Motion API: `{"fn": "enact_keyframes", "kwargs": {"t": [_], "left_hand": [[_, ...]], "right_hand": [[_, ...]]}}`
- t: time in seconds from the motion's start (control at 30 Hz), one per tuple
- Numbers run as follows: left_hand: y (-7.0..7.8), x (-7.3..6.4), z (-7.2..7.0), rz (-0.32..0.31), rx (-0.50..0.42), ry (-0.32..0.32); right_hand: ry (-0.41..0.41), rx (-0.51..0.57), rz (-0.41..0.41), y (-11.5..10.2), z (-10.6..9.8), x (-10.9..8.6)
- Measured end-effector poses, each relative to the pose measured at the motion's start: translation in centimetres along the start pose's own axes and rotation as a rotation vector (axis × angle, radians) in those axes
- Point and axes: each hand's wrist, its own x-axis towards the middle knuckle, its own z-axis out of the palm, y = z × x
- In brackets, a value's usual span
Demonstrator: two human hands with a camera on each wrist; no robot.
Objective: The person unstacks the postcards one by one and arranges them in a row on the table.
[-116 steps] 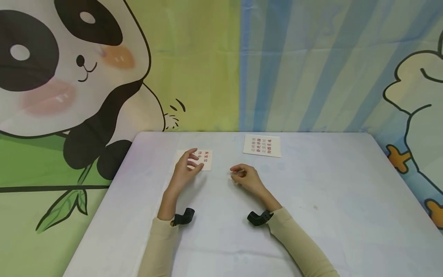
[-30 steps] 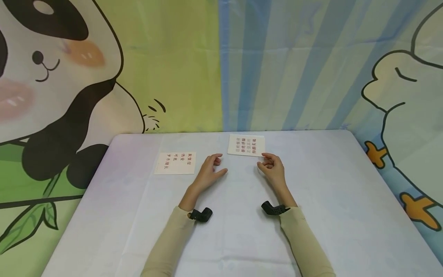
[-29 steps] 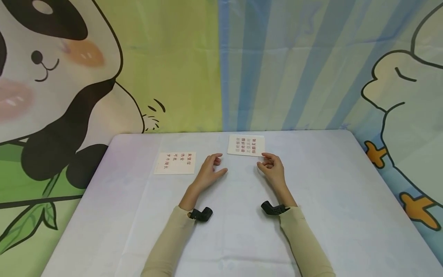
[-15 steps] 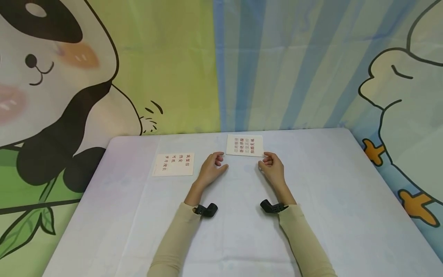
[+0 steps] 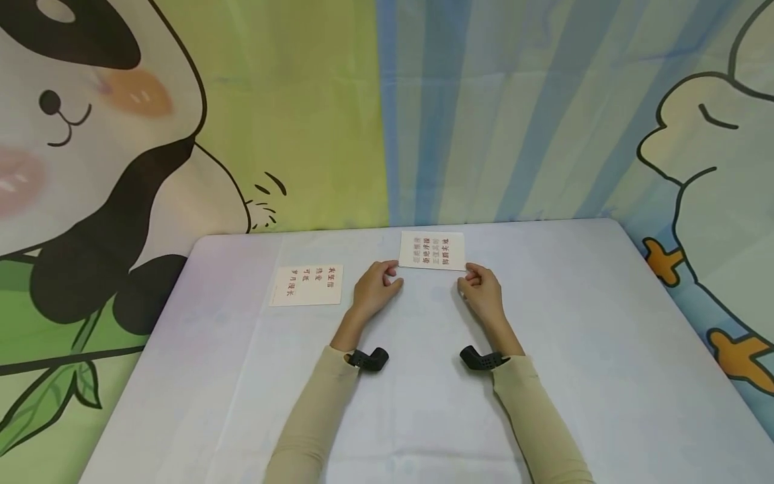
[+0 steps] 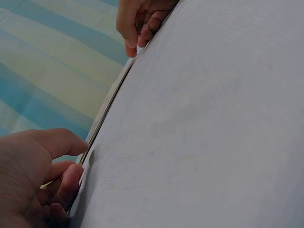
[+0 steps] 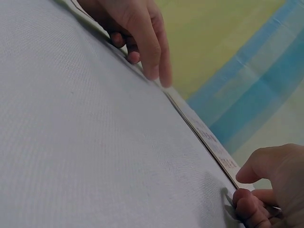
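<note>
Card stack (image 5: pixel 432 251) may skew or fan if my L grip (image 5: pixel 371 290) & R grip (image 5: pixel 484 294), part-open by its near corners, nothing pinched AFAICT, push unevenly.

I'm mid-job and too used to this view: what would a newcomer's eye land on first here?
Probably the big cartoon panda on the left of the backdrop. Next, the left hand and right hand, at the two near corners of a printed card near the table's far edge. Then a second card, also printed, lying to the left of the left hand.
</note>
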Motion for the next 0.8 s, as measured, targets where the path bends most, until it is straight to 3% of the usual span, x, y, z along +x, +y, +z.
{"fn": "enact_keyframes", "kwargs": {"t": [0.2,0.37,0.67,0.8], "left_hand": [[-0.04,-0.02,-0.02,-0.011,-0.011,-0.005],[-0.11,-0.10,-0.04,0.001,-0.017,0.018],[-0.29,-0.26,-0.02,-0.005,-0.064,0.044],[-0.26,-0.27,-0.02,-0.011,-0.119,0.057]], "right_hand": [[-0.003,-0.075,-0.001,-0.18,0.08,0.07],[0.025,-0.047,-0.005,-0.23,0.25,0.09],[0.076,0.276,0.009,0.18,0.20,-0.08],[0.096,0.333,-0.004,0.53,0.12,0.04]]}}
